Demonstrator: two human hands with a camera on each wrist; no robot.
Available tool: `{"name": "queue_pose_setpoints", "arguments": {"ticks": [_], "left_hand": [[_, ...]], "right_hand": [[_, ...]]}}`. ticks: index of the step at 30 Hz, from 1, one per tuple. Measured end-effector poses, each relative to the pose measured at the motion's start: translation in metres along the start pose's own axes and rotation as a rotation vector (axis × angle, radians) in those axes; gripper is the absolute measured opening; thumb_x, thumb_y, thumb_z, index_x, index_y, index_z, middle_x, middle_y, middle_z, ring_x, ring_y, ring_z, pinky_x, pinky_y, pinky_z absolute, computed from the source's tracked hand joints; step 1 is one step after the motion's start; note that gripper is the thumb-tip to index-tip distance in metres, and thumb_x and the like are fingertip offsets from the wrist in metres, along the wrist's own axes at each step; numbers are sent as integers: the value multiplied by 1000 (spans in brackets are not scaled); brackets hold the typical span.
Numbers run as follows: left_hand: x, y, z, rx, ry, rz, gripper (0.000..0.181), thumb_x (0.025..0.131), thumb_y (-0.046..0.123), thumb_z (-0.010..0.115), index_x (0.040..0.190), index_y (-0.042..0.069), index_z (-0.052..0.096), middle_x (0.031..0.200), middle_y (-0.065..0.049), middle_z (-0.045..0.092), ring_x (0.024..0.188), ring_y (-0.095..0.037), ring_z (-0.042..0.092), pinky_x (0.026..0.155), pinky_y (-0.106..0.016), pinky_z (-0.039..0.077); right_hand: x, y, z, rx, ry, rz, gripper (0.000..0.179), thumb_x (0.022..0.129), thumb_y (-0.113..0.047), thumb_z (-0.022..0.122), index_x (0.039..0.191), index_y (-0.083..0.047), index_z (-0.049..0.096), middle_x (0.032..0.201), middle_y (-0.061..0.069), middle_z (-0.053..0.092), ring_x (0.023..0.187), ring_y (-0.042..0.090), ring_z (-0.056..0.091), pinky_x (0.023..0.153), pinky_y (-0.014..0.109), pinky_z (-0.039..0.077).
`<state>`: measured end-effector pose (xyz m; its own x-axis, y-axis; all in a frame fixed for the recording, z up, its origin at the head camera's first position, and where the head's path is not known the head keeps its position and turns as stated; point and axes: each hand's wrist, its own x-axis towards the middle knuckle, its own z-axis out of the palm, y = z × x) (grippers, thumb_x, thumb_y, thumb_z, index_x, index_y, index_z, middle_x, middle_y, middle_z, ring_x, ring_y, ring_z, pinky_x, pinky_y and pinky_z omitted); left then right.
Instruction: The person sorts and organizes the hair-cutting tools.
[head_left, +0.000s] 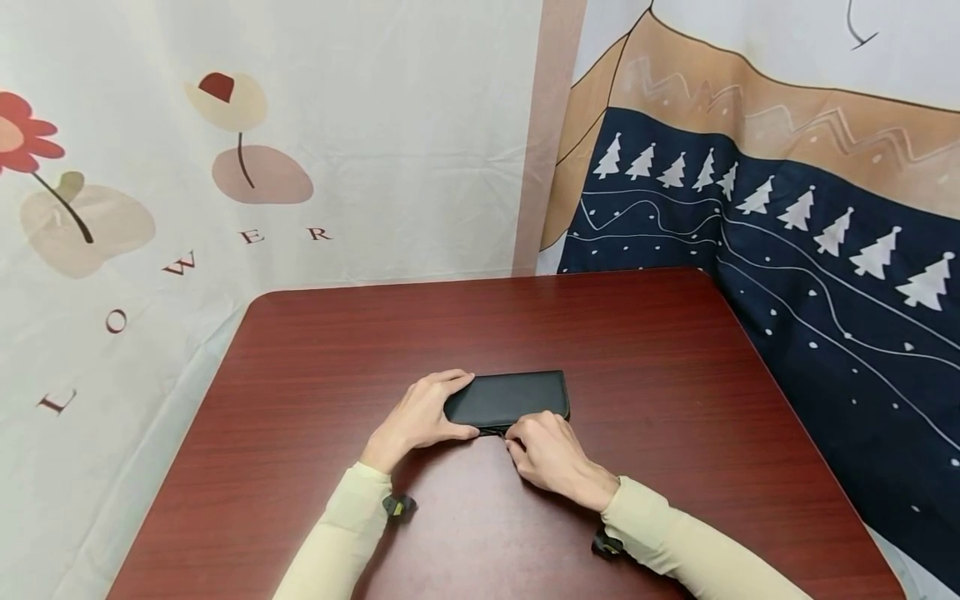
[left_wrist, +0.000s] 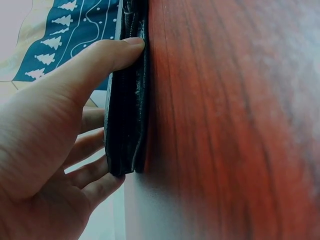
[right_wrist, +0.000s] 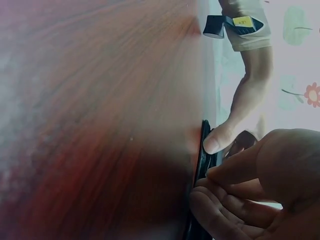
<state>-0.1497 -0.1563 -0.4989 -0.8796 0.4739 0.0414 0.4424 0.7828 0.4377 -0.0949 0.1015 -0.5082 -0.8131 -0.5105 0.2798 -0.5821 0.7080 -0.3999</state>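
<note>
A black zip wallet (head_left: 510, 398) lies flat on the table, its long zipped edge toward me. My left hand (head_left: 422, 414) grips its left end, with the thumb on the near edge and the other fingers round the end and far side. Along that edge, the left wrist view shows the zipper (left_wrist: 131, 24) with a metal slider at the top of the frame. At the near edge, right of the left thumb, my right hand (head_left: 551, 454) has curled fingers and pinches the zipper pull, which the fingertips mostly hide. The right wrist view shows this pinch against the wallet's edge (right_wrist: 204, 145).
The reddish-brown wooden table (head_left: 337, 333) has rounded far corners. Behind it hangs a pale curtain (head_left: 420, 125) with flower prints. A dark blue cloth (head_left: 795, 275) with white trees hangs along the right side. Small black devices sit at both wrists.
</note>
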Motion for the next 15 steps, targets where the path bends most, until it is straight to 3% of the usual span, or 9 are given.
{"name": "queue_pose_setpoints", "arguments": {"ticks": [7, 15], "left_hand": [[0, -1, -1, -12, -8, -1, 90, 83, 44, 100, 158, 7, 65, 157, -11, 70, 142, -37, 70, 115, -58, 60], [0, -3, 0, -9, -16, -6, 91, 84, 46, 99, 160, 10, 64, 159, -10, 69, 144, -36, 69, 116, -58, 59]], "right_hand": [[0, -2, 0, 5, -16, 29, 7, 96, -10, 84, 94, -12, 90, 91, 1, 85, 82, 17, 82, 71, 36, 66], [1, -2, 0, 14, -36, 59, 4, 96, -14, 86, 93, -11, 86, 84, -4, 76, 73, 8, 70, 65, 24, 57]]}}
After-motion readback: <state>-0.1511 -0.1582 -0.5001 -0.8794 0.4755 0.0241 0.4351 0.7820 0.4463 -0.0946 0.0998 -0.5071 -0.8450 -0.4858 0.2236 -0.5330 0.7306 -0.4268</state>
